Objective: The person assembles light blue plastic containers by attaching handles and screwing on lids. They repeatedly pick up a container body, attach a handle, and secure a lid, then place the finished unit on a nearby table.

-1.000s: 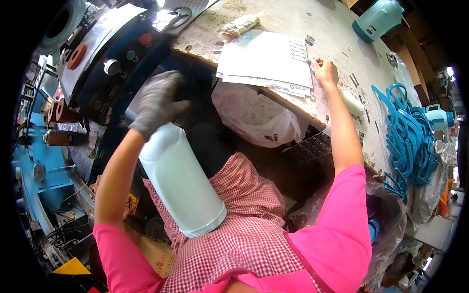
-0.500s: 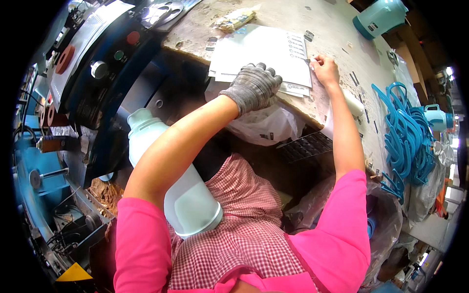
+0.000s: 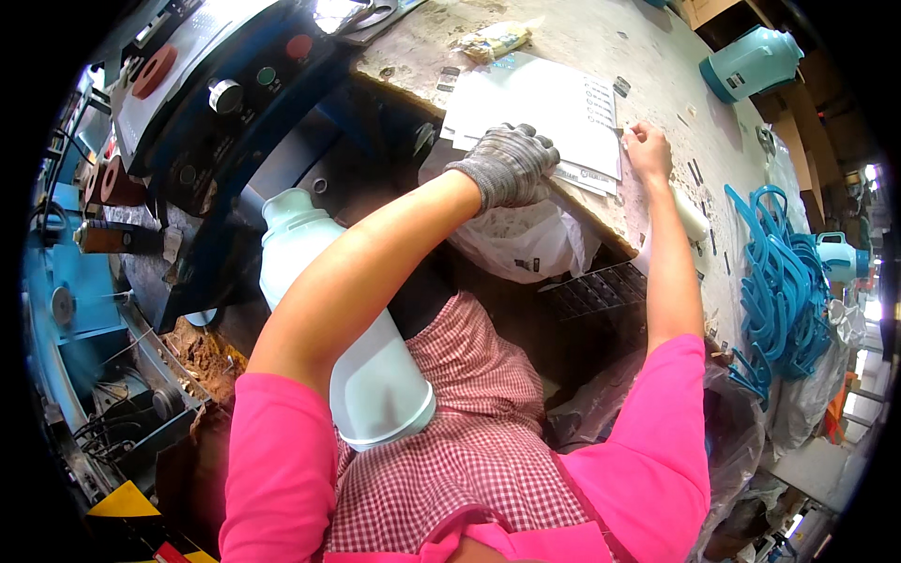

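My left hand (image 3: 511,167), in a grey striped knit glove, is closed at the near edge of a stack of white label sheets (image 3: 530,98); its fingertips are hidden. Rows of small printed labels run down the stack's right side. My bare right hand (image 3: 648,153) is at that right edge, thumb and fingers pinched together. Whatever lies between those fingertips is too small to name. A pale green plastic jug body (image 3: 380,389) leans across my lap beneath my left forearm, its neck pointing up and left, its base against my checked apron.
A dark machine panel with buttons (image 3: 267,75) stands at the left. On the worktable (image 3: 666,84) lie a crumpled packet (image 3: 493,42), a white roll (image 3: 693,218) and a teal jug (image 3: 754,64). Blue plastic handles (image 3: 779,267) are heaped at the right. A white plastic bag (image 3: 526,246) hangs below the table edge.
The view has shifted, so the table and machine appear farther right. My right hand stays pinched at the sheets' right edge; my left hand keeps its place at the near edge.
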The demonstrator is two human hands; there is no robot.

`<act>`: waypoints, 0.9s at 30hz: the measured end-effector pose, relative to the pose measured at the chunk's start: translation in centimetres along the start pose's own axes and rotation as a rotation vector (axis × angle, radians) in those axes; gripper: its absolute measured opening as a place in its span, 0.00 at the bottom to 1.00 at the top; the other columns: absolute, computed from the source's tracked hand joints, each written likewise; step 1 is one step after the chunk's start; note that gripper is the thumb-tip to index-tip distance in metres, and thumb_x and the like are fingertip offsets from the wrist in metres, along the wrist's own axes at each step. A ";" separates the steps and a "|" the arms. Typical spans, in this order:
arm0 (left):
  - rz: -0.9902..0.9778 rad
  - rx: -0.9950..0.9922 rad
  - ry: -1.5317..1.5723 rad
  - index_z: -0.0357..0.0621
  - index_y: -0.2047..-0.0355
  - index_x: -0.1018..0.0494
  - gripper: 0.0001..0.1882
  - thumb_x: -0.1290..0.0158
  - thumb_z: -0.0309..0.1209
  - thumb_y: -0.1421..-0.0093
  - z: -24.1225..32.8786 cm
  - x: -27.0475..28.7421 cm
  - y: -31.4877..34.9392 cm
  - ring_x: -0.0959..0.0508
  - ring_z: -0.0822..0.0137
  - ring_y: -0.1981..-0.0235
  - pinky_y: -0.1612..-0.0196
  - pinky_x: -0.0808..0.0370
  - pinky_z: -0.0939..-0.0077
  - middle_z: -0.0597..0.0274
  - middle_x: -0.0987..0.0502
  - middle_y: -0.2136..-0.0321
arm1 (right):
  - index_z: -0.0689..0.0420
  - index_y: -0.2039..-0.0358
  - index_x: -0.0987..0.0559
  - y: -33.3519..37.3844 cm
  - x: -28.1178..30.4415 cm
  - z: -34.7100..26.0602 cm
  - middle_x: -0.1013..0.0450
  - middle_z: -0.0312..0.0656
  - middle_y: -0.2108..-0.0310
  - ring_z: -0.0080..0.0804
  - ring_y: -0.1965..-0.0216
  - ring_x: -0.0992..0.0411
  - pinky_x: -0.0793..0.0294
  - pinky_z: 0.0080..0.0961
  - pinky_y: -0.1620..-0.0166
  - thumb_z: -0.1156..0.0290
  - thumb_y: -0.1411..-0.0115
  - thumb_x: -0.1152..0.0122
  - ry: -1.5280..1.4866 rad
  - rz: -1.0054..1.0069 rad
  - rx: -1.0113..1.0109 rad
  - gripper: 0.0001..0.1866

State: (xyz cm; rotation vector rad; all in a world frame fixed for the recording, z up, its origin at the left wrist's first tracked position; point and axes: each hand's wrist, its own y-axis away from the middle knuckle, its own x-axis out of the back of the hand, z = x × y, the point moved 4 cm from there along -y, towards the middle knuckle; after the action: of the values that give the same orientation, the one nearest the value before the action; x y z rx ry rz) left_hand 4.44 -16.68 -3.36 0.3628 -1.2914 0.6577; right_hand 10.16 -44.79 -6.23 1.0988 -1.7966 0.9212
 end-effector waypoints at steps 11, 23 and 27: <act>0.657 0.392 0.358 0.44 0.54 0.24 0.14 0.41 0.30 0.40 -5.2 11.2 21.5 0.21 0.67 0.61 0.54 0.25 0.74 0.60 0.20 0.62 | 0.56 0.76 0.21 -1.2 0.0 0.6 0.24 0.42 0.78 0.38 0.75 0.26 0.29 0.36 0.70 0.39 0.49 0.36 0.174 0.099 0.158 0.28; 0.982 0.937 0.861 0.54 0.47 0.26 0.20 0.43 0.37 0.41 -2.5 1.2 35.3 0.37 0.51 0.37 0.37 0.37 0.56 0.49 0.38 0.38 | 0.59 0.78 0.26 31.5 -4.2 -26.6 0.33 0.26 0.80 0.11 0.78 0.40 0.41 0.10 0.74 0.68 0.50 0.25 -1.234 -0.826 0.220 0.16; 0.971 0.957 0.823 0.54 0.47 0.26 0.21 0.43 0.38 0.41 -2.5 0.9 35.5 0.35 0.50 0.38 0.38 0.36 0.55 0.48 0.37 0.38 | 0.59 0.79 0.26 32.9 -5.3 -27.7 0.33 0.27 0.80 0.12 0.77 0.39 0.40 0.10 0.73 0.67 0.49 0.25 -1.188 -0.787 0.234 0.16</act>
State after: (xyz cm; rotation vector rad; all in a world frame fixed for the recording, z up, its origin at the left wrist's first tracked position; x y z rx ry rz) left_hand -15.94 12.27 -6.99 0.1529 -0.1983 2.0113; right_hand -11.29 -7.20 -5.43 2.5910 -1.7586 -0.1066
